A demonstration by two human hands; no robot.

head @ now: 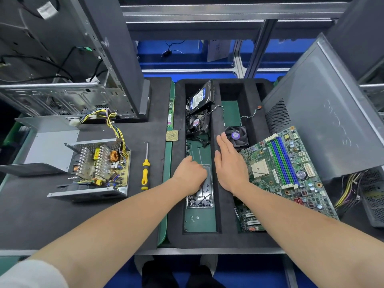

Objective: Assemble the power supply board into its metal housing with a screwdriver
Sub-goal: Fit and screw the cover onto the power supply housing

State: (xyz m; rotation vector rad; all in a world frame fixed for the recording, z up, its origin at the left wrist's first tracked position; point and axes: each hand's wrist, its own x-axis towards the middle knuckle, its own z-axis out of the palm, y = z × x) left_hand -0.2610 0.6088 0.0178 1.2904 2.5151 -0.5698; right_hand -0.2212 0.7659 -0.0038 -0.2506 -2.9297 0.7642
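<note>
The left hand is reaching down into a small metal tray of screws, its fingers curling into the tray. They are hiding their own tips, so I cannot tell whether they are pinching a screw. The right hand is lying flat and open, fingers straight, on the foam divider just right of the tray. The board is sitting inside its open housing on the counter, well to the left of both hands. The screwdriver is lying between the housing and the left hand, with neither hand touching it. A motherboard is leaning just right of the right hand, and a fan is sitting just beyond its fingertips.
</note>
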